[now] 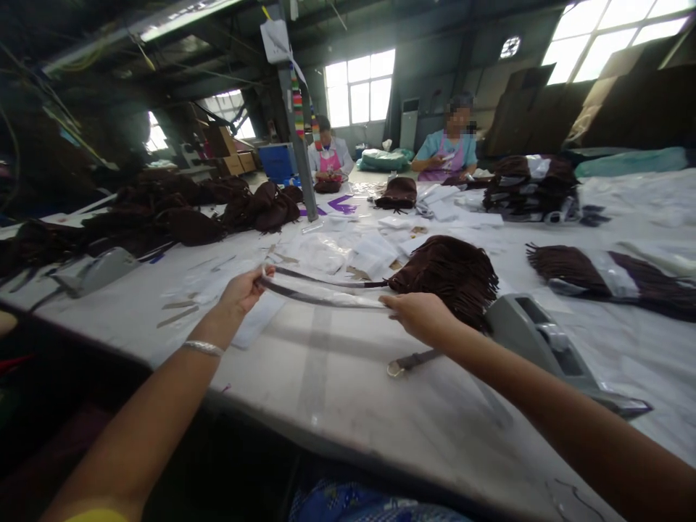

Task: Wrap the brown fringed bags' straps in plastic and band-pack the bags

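Note:
Between my two hands a long dark strap (304, 293) is stretched above the table, with something pale and shiny along part of it. My left hand (247, 288) pinches the strap where it loops back. My right hand (416, 313) grips it further right, fingers closed. From the loop the strap's other run leads to a dark brown fringed bag (443, 272), lying just behind my right hand. A short strap end with a metal ring (396, 370) rests on the table under my right forearm.
A grey tape dispenser (538, 341) stands by my right forearm, another dispenser (98, 272) at left. Brown bags (190, 210) are heaped at back left, wrapped bundles (533, 188) at right. A post (301, 145) rises from the table. Two people in pink aprons (443, 156) work across it.

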